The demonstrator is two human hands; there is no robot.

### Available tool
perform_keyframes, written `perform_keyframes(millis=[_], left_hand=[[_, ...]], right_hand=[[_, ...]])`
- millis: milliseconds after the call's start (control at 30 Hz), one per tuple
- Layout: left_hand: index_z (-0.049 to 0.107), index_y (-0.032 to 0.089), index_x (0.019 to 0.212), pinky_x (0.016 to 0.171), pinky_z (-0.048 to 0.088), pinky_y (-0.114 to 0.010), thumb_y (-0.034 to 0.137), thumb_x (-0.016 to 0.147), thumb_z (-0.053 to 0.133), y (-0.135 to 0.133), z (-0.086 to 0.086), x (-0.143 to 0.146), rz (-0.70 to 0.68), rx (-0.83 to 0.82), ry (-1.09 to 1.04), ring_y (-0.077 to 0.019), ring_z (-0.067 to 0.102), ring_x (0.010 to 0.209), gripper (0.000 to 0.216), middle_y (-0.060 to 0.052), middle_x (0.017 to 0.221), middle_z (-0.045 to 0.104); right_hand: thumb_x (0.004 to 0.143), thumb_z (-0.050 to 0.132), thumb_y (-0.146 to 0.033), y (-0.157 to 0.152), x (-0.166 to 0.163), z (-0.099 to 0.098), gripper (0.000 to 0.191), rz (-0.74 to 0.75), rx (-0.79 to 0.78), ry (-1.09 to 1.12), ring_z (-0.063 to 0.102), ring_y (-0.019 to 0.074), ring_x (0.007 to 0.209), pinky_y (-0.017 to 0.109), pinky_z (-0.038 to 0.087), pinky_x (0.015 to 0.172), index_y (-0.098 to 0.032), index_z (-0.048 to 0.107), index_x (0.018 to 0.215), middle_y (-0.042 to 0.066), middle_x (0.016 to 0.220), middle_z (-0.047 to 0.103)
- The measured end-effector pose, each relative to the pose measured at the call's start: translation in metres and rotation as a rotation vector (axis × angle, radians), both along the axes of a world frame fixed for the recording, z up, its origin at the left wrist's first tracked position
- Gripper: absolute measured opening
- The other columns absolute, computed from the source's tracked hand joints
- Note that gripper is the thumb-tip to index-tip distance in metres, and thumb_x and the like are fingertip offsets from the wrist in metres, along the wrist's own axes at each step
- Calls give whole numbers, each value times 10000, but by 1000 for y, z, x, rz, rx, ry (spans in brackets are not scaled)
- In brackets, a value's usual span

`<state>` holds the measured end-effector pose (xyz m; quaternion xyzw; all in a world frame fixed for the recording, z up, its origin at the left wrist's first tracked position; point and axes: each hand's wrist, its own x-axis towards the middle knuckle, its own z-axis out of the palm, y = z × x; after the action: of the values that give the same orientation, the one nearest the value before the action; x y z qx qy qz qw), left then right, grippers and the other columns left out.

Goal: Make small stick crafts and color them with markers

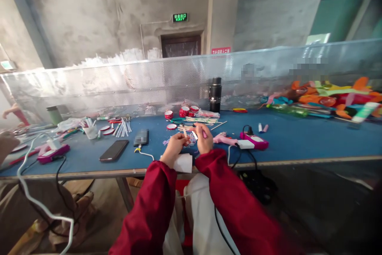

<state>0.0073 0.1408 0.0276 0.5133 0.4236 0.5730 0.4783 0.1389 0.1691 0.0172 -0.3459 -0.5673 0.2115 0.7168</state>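
Both my hands are close together above the near middle of the blue table. My left hand (176,148) pinches a flat, pale wooden craft stick (184,131), which points up and away from me. Just to its right, my right hand (205,140) is closed around a slim pen-like thing with a dark tip turned toward the stick; its kind is hard to make out. A short white piece (195,135) shows beside the right fingers. Purple paper-like scraps (168,141) lie beneath the hands. Folded white paper (183,163) rests at the table edge between my wrists.
Beyond the hands are loose wooden sticks (203,120), red patterned tape rolls (185,111) and a black flask (215,95). A phone (114,151) lies left. To the right are a purple power strip (257,142), cables and a colourful pile (334,98). Another person's hand (7,143) shows far left.
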Motion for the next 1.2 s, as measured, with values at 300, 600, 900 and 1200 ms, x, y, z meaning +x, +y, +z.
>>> perform_keyframes(millis=[300,600,900,1200], left_hand=[[694,173,870,516,283,-231,135,662,748,-2,3,3,-2,-27,-43,-112,518,528,218,12,588,626],[638,176,777,503,281,-225,90,679,679,1,1,1,3,-12,44,-110,506,510,137,19,542,586],[634,170,801,478,310,-195,63,729,660,0,1,4,4,-9,26,-95,515,479,132,40,521,580],[635,166,819,484,333,-198,43,751,650,-2,3,3,-10,4,9,-101,521,475,141,36,508,586]], right_hand=[[891,595,-481,-18,-3,5,256,28,71,-48,693,216,727,351,568,694,-267,707,976,15,796,738],[852,630,-397,-15,-4,4,147,-48,75,-125,692,223,670,356,565,675,-286,564,781,11,707,714],[875,627,-369,-9,-3,0,152,-93,151,-178,690,213,678,340,540,673,-279,567,769,2,712,726],[892,605,-353,-13,-5,4,158,-96,165,-189,693,197,687,325,545,688,-277,570,758,-8,715,727]])
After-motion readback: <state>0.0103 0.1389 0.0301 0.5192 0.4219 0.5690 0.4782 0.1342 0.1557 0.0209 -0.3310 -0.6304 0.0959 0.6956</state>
